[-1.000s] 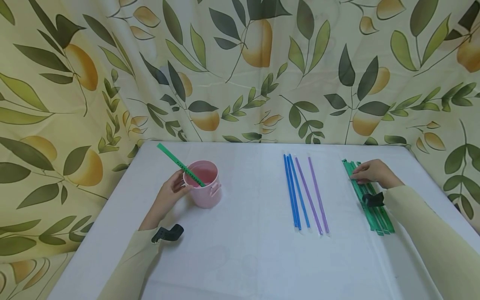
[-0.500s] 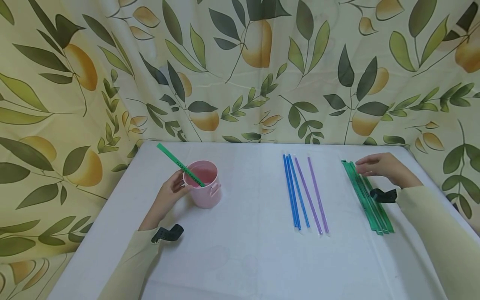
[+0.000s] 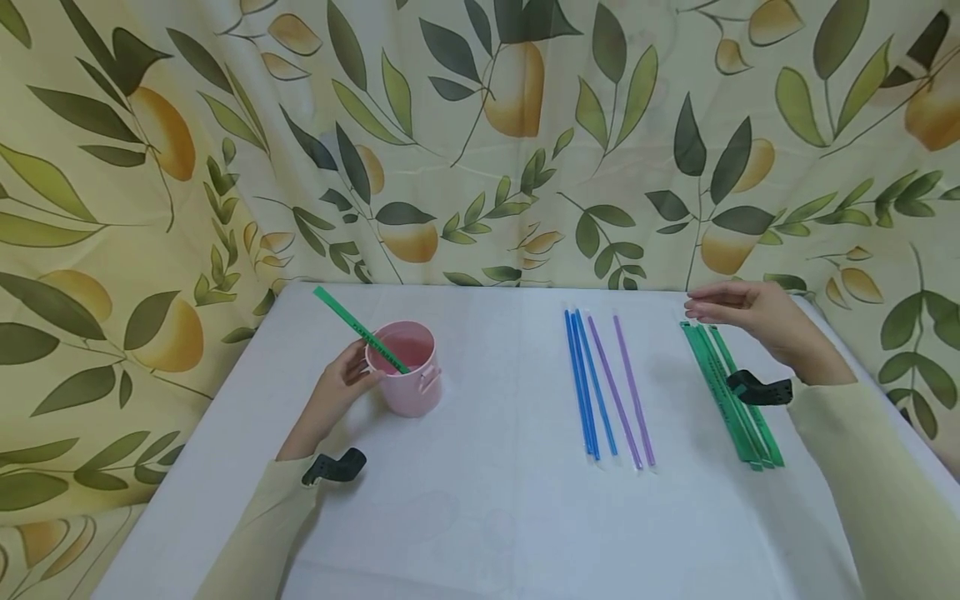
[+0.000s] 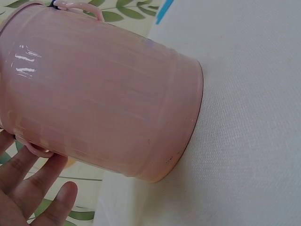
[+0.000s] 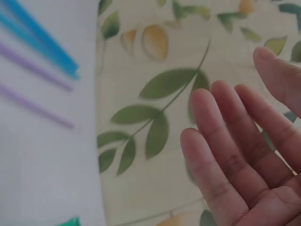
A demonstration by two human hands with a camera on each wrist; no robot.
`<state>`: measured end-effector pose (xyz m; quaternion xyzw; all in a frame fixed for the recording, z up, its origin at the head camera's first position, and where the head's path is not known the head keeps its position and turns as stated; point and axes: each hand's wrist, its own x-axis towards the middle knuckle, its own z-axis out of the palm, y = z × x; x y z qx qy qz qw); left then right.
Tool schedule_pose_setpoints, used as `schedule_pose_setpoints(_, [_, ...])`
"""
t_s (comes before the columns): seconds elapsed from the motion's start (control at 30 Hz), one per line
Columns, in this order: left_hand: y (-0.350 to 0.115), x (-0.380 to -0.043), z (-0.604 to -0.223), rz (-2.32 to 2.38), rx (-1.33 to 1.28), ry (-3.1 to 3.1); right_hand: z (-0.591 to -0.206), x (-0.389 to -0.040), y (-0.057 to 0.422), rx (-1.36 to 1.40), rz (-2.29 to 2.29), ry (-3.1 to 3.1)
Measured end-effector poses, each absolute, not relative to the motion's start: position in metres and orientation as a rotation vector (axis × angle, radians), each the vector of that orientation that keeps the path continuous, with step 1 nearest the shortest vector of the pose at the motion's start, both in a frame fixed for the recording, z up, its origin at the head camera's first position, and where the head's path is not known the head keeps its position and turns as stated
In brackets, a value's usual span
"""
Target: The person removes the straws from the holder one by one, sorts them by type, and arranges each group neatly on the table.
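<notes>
My left hand [image 3: 333, 392] holds the side of a small pink bucket [image 3: 414, 393] standing on the left of the table, thumb and fingers at its rim. The left wrist view shows the bucket's wall [image 4: 103, 89] and fingertips right at one small loop handle [image 4: 37, 149]. A green-wrapped straw [image 3: 352, 321] leans out of the bucket. My right hand [image 3: 765, 321], fingers extended and holding nothing, hovers over the far end of several green-wrapped straws [image 3: 731, 400]. In the right wrist view, the fingers [image 5: 225, 141] are spread slightly and touch nothing.
Between the bucket and the green straws lie several blue straws [image 3: 580, 383] and two purple straws [image 3: 633, 387] in clear wrap. They rest on a white-covered table [image 3: 480, 500]. A leaf-and-fruit patterned curtain [image 3: 480, 200] hangs behind the far edge.
My right hand has lifted off the green-wrapped straws and moved toward their far end, fingers straightening. The left hand and bucket stay in place.
</notes>
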<state>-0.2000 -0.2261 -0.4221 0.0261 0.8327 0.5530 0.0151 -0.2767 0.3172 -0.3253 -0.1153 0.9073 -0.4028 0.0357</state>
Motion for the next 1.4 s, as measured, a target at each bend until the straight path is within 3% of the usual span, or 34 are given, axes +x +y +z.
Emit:
schedule_pose_setpoints(0.53, [-0.227, -0.201, -0.422, 1.729, 0.096, 2.586, -0.292, -0.253, 0.239, -0.575, -1.473, 2.723])
schedule_pose_setpoints(1.4, [-0.226, -0.201, -0.423, 1.746, 0.092, 2.573, -0.278, -0.3, 0.119, -0.904, -1.538, 2.318])
